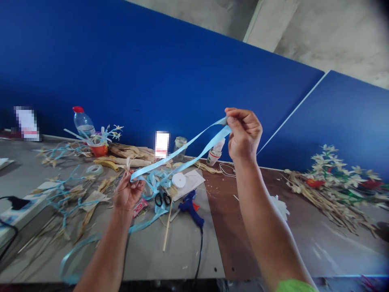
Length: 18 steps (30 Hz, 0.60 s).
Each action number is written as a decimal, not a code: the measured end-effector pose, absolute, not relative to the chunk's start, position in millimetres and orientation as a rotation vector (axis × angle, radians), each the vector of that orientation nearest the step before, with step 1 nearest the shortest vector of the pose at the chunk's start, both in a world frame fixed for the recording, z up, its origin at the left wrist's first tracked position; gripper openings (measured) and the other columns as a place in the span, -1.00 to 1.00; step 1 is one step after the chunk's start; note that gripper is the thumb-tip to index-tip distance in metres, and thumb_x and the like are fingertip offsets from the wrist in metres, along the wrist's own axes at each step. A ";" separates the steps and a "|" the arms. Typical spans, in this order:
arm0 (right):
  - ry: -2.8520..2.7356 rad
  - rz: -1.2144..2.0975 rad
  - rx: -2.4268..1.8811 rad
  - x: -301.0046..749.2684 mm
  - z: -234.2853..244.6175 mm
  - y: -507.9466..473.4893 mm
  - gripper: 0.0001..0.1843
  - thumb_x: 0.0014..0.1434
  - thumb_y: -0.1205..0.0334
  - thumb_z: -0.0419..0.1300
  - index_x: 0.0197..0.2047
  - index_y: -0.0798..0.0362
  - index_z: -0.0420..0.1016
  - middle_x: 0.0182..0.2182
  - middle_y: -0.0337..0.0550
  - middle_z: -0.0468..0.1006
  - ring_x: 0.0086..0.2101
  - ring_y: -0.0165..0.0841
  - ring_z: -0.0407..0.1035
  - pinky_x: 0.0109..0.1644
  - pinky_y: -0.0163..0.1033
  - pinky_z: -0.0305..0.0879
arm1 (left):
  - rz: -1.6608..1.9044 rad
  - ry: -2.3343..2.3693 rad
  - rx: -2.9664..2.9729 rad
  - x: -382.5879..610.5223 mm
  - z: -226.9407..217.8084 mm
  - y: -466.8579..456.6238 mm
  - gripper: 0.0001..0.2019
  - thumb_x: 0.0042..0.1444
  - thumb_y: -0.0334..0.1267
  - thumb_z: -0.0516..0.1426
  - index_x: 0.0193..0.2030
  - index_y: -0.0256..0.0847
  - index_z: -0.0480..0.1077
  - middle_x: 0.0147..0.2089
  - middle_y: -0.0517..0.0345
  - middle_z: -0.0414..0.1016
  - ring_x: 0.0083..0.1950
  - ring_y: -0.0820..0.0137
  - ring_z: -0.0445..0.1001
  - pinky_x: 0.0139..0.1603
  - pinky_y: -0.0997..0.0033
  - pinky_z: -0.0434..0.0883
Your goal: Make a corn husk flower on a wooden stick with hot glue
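A light blue ribbon [182,154] stretches in two strands between my hands, above the table. My right hand [244,134] is raised high and pinches the ribbon's upper end. My left hand [127,190] is lower, near the table, with its fingers closed on the ribbon's folded lower end. More of the ribbon trails down past my left forearm and curls along the table's front edge. Below the ribbon lie black-handled scissors [162,198], a white tape roll [178,180] and a blue glue gun [190,207].
Dried husk flowers on blue-wrapped stems [69,190] litter the left of the grey table [182,251]. A plastic bottle [82,121], an orange cup [99,149] and a glass jar [180,147] stand by the blue wall. A flower bundle [331,182] lies right. A power strip [18,207] sits far left.
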State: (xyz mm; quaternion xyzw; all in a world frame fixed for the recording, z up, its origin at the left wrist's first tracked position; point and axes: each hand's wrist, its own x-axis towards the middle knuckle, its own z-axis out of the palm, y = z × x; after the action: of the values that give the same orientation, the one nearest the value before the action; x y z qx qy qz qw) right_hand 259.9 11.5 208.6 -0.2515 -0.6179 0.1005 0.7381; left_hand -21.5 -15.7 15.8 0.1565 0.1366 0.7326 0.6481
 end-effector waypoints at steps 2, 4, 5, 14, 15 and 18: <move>-1.351 0.241 -0.579 260.5 203.2 12.5 -0.91 0.07 0.25 0.16 -0.32 0.00 0.46 -0.37 -0.24 0.47 -0.31 -0.42 0.39 -0.19 -0.22 0.34 | 1.661 0.306 0.355 -21.6 14.5 -15.1 -0.94 -0.02 -0.42 0.19 -0.40 -0.27 0.36 -0.59 0.36 0.30 -0.67 0.68 0.15 -0.54 0.55 0.24; -1.334 0.254 -0.606 263.2 197.3 17.1 -0.91 0.08 0.26 0.15 -0.31 0.01 0.46 -0.41 -0.25 0.45 -0.37 -0.45 0.38 -0.23 -0.25 0.34 | 1.654 0.306 0.368 -21.2 14.0 -15.1 -0.94 -0.01 -0.42 0.19 -0.39 -0.28 0.37 -0.62 0.36 0.28 -0.67 0.67 0.15 -0.55 0.55 0.23; -1.324 0.258 -0.619 264.8 195.0 19.9 -0.91 0.08 0.26 0.15 -0.31 0.01 0.46 -0.42 -0.26 0.45 -0.39 -0.46 0.38 -0.24 -0.26 0.34 | 1.650 0.311 0.375 -20.8 14.2 -15.3 -0.95 -0.01 -0.41 0.18 -0.38 -0.28 0.37 -0.63 0.36 0.28 -0.67 0.67 0.14 -0.55 0.55 0.22; -1.276 0.423 -0.696 259.6 185.9 30.2 -0.92 0.03 0.30 0.16 -0.35 0.04 0.45 -0.49 -0.31 0.43 -0.45 -0.49 0.36 -0.26 -0.29 0.34 | 1.649 0.322 0.382 -18.9 18.7 -17.4 -0.92 -0.01 -0.40 0.19 -0.43 -0.26 0.35 -0.64 0.37 0.26 -0.68 0.68 0.14 -0.55 0.56 0.21; -1.294 0.440 -0.702 256.5 184.2 29.9 -0.92 0.03 0.31 0.16 -0.35 0.04 0.45 -0.48 -0.31 0.43 -0.45 -0.49 0.36 -0.26 -0.28 0.34 | 1.648 0.321 0.383 -18.7 18.8 -17.0 -0.92 -0.02 -0.41 0.20 -0.43 -0.26 0.34 -0.64 0.37 0.26 -0.68 0.68 0.14 -0.56 0.57 0.20; -1.325 0.455 -0.696 245.9 177.8 30.8 -0.91 0.02 0.33 0.15 -0.35 0.04 0.46 -0.46 -0.29 0.44 -0.44 -0.49 0.36 -0.25 -0.27 0.32 | 1.653 0.321 0.423 -16.0 18.9 -15.6 -0.90 -0.06 -0.44 0.21 -0.43 -0.25 0.35 -0.61 0.35 0.34 -0.67 0.67 0.17 -0.56 0.57 0.22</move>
State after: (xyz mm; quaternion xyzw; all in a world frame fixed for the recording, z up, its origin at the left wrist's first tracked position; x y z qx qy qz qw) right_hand 245.9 30.8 177.8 -0.3136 -0.5969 0.2051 0.7094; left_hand -16.0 -15.6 18.9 0.1859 0.1409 0.7265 0.6464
